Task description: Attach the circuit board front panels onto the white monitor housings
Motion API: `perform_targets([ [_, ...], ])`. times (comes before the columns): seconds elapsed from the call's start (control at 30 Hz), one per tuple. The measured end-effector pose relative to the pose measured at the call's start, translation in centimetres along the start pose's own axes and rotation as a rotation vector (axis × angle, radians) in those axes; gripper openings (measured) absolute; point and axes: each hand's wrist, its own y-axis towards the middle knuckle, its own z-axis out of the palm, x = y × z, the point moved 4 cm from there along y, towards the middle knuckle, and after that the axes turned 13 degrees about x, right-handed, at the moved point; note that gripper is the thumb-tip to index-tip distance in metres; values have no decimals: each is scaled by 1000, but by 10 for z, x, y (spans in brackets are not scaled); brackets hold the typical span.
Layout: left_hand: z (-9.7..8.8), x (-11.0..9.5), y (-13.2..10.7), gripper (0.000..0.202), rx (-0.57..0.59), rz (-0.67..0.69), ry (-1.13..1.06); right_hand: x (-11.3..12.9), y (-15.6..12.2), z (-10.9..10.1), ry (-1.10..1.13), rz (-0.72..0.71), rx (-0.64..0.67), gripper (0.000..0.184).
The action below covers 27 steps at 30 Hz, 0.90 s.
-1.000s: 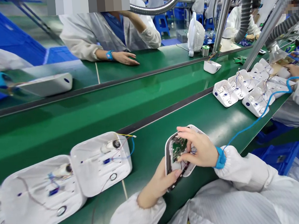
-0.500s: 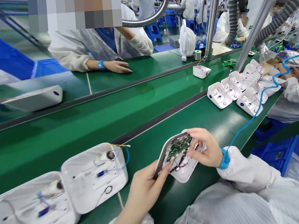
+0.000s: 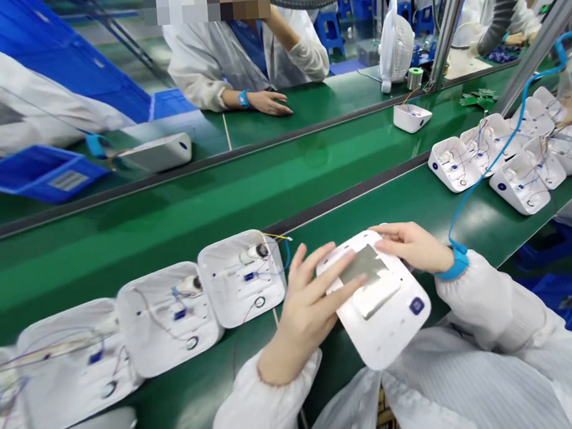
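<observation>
A closed white device housing (image 3: 385, 305) with a grey display window and a blue button lies face up at the near edge of the green bench (image 3: 327, 381). My left hand (image 3: 307, 304) rests flat on its left side, fingers spread over the window. My right hand (image 3: 410, 245) presses on the housing's far right corner with fingers extended. A blue wrist strap (image 3: 453, 265) with a coiled cord sits on my right wrist.
Three open white housing halves (image 3: 244, 276) with loose wires lie in a row to my left. More open housings (image 3: 500, 160) stand at the right by another worker. A person's hand (image 3: 268, 102) rests across the conveyor belt (image 3: 168, 209). A blue bin (image 3: 33, 172) and white fan (image 3: 394, 43) stand beyond.
The housing with the green circuit board showing has been closed and turned face up. Both hands went from gripping its edges to lying flat on top. The view shifted left.
</observation>
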Motion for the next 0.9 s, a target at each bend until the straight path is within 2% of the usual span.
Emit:
perform_targets([
  [0.07,-1,20,-7,34,-86,-210,-47,1,2,2,137,-6,-35,36],
  [0.13,-1,41,-14,42,-137,-449,-138,1,3,4,189,-6,-122,27],
  [0.2,3,49,-17,52,-85,-574,-223,0,3,9,216,2,-208,21],
  [0.27,13,43,-12,71,35,-543,-243,-2,2,16,242,-7,-241,22],
  [0.3,19,37,-9,87,91,-506,-217,-2,2,18,242,-20,-238,24],
  [0.37,29,25,-4,118,135,-486,-131,2,1,20,194,-58,-176,28],
  [0.4,34,21,-2,124,130,-492,-106,6,1,18,141,-84,-111,29],
  [0.43,38,18,-1,123,113,-486,-99,11,2,13,64,-115,-46,28],
  [0.5,45,13,-2,113,60,-418,-142,22,4,-4,-163,-180,6,23],
  [0.57,51,10,-4,106,-7,-297,-239,30,11,-24,-459,-210,-86,18],
  [0.63,59,8,-6,105,-61,-207,-363,32,22,-29,-787,-174,-83,14],
  [0.77,76,10,-10,104,-141,-167,-569,16,46,2,-1341,-69,147,29],
  [0.83,81,12,-13,100,-175,-180,-632,9,50,18,-1451,-28,163,25],
  [0.9,85,16,-17,97,-165,-214,-686,4,49,27,-1483,-8,166,13],
])
